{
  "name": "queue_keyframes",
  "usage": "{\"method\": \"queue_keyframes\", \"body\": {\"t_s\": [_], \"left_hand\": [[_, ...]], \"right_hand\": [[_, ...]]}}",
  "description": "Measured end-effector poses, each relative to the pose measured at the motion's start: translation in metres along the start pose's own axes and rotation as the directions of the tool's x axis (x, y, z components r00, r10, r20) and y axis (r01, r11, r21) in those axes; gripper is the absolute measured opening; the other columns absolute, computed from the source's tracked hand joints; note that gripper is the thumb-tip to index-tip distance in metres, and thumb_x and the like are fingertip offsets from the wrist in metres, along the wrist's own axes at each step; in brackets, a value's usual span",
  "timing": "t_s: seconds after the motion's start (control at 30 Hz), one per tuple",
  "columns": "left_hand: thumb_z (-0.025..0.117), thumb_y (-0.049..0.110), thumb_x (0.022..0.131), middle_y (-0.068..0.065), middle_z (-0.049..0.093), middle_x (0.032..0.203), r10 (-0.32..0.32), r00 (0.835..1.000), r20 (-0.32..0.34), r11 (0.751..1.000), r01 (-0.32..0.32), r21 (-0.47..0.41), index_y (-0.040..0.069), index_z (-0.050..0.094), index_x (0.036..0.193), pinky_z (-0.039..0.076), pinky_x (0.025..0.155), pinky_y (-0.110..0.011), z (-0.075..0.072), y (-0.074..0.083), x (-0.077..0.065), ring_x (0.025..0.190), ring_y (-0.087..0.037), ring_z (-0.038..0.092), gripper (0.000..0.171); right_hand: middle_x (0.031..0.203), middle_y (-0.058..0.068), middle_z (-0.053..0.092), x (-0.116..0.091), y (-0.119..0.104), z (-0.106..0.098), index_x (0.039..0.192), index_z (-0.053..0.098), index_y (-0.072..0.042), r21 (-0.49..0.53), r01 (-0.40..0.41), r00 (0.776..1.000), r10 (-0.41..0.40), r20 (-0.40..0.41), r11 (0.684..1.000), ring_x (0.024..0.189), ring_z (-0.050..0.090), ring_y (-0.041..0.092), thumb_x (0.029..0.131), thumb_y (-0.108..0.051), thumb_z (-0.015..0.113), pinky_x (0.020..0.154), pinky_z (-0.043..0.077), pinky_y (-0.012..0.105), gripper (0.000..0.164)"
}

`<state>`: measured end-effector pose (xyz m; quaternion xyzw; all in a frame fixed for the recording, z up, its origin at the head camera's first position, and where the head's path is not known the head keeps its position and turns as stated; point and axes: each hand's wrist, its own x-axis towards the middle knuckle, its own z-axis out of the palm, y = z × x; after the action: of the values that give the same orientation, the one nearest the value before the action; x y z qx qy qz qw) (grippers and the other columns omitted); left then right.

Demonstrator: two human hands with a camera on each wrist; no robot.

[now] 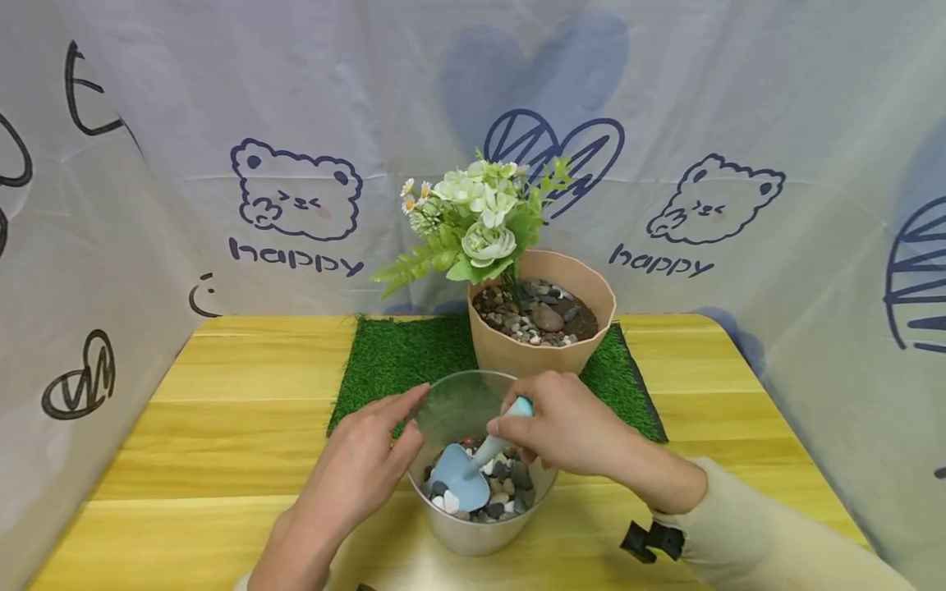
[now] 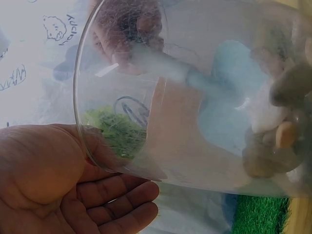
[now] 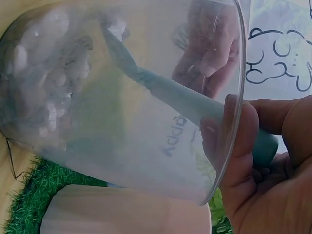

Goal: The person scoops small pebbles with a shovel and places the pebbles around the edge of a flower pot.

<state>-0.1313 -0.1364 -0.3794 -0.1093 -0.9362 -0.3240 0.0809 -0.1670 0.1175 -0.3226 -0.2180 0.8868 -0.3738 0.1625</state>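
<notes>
Pebbles (image 1: 506, 492) lay in the bottom of a translucent tub (image 1: 473, 538), which stood at the near middle of the worktop (image 1: 222, 419), on the near side of a peach planter (image 1: 517, 355) holding artificial flowers (image 1: 488, 222). The right hand (image 1: 565, 423) had its grip clamped on the handle of a pale blue trowel (image 1: 461, 484), whose blade slanted down toward the near left, white stones at its edge. The left hand (image 1: 362, 460) rested against the tub's left rim, thumb and forefinger apart, not wrapped around it. The step in hand looked like scooping, and doing it well probably called for sliding the blade low along the base, then levelling it before any lift so that loose stones stayed aboard. Firmer bracing by the left hand would likely have kept the light tub from skidding, and a gentle push seemed wiser than levering on the wall.
</notes>
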Motion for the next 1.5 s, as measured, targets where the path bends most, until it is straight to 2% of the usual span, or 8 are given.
{"method": "queue_keyframes", "body": {"t_s": [0.3,0.5,0.63,0.77,0.9,1.0,1.2,1.5], "left_hand": [[0.059,0.017,0.101,-0.009,0.067,0.144,0.003,1.000,-0.001,1.000,-0.003,0.003,0.018,0.061,0.150,0.051,0.072,-0.032,0.000,0.000,0.000,0.101,-0.022,0.065,0.049],[0.058,0.017,0.101,-0.009,0.067,0.144,-0.022,1.000,0.020,1.000,0.023,-0.007,0.019,0.060,0.150,0.042,0.055,-0.027,-0.002,0.001,0.000,0.087,-0.019,0.062,0.050],[0.059,0.017,0.101,-0.009,0.067,0.145,-0.020,0.999,0.028,1.000,0.020,-0.011,0.019,0.060,0.151,0.041,0.054,-0.026,-0.002,0.002,0.001,0.072,-0.013,0.057,0.050],[0.058,0.017,0.101,-0.010,0.065,0.146,-0.026,0.999,0.042,1.000,0.026,-0.017,0.020,0.059,0.151,0.042,0.054,-0.026,-0.002,0.002,0.001,0.054,-0.010,0.042,0.051],[0.058,0.017,0.101,-0.010,0.066,0.145,-0.017,1.000,0.026,1.000,0.017,-0.002,0.019,0.060,0.151,0.045,0.059,-0.027,-0.002,0.001,0.000,0.075,-0.014,0.059,0.050],[0.058,0.017,0.101,-0.009,0.066,0.145,-0.018,1.000,0.018,1.000,0.017,0.006,0.019,0.061,0.150,0.045,0.062,-0.027,-0.002,0.001,0.000,0.096,-0.021,0.063,0.050],[0.058,0.017,0.101,-0.010,0.066,0.145,-0.021,1.000,0.018,1.000,0.021,0.005,0.019,0.061,0.150,0.043,0.058,-0.026,-0.002,0.001,0.000,0.095,-0.022,0.063,0.050],[0.058,0.017,0.101,-0.011,0.065,0.146,-0.034,0.999,0.032,0.999,0.034,-0.001,0.020,0.060,0.151,0.042,0.055,-0.026,-0.003,0.002,-0.001,0.073,-0.014,0.055,0.050]], "right_hand": [[0.061,-0.002,0.064,-0.002,0.005,-0.012,0.085,0.071,-0.012,-0.024,0.019,0.997,-0.017,0.075,1.000,0.051,0.061,0.014,0.099,-0.025,0.072,0.048,0.050,0.032,0.020],[0.066,0.001,0.066,-0.003,0.006,-0.015,0.085,0.073,-0.013,-0.016,0.010,0.996,-0.009,0.092,1.000,0.053,0.065,0.016,0.099,-0.027,0.072,0.049,0.046,0.030,0.020],[0.071,0.007,0.069,-0.008,0.011,-0.019,0.086,0.073,-0.009,0.066,-0.024,0.998,0.019,0.067,0.998,0.053,0.061,0.015,0.099,-0.025,0.072,0.048,0.047,0.030,0.021],[0.073,0.008,0.070,-0.013,0.018,-0.025,0.089,0.073,-0.008,0.117,-0.045,0.998,0.039,0.053,0.992,0.053,0.060,0.016,0.099,-0.026,0.072,0.046,0.049,0.031,0.022],[0.073,0.008,0.071,-0.015,0.024,-0.029,0.091,0.074,-0.007,0.152,-0.045,0.998,0.040,0.039,0.987,0.051,0.060,0.018,0.099,-0.028,0.073,0.044,0.049,0.029,0.023],[0.072,0.007,0.071,-0.015,0.030,-0.031,0.093,0.075,-0.005,0.188,-0.053,0.998,0.047,0.036,0.981,0.050,0.059,0.017,0.099,-0.028,0.073,0.042,0.047,0.028,0.023],[0.072,0.009,0.071,-0.018,0.042,-0.034,0.098,0.076,-0.001,0.247,-0.068,0.998,0.062,0.032,0.967,0.048,0.057,0.013,0.100,-0.026,0.072,0.042,0.046,0.026,0.025],[0.074,0.010,0.070,-0.021,0.048,-0.036,0.100,0.075,0.002,0.304,-0.086,0.996,0.076,0.045,0.949,0.048,0.056,0.011,0.101,-0.022,0.071,0.044,0.048,0.026,0.025]]}}
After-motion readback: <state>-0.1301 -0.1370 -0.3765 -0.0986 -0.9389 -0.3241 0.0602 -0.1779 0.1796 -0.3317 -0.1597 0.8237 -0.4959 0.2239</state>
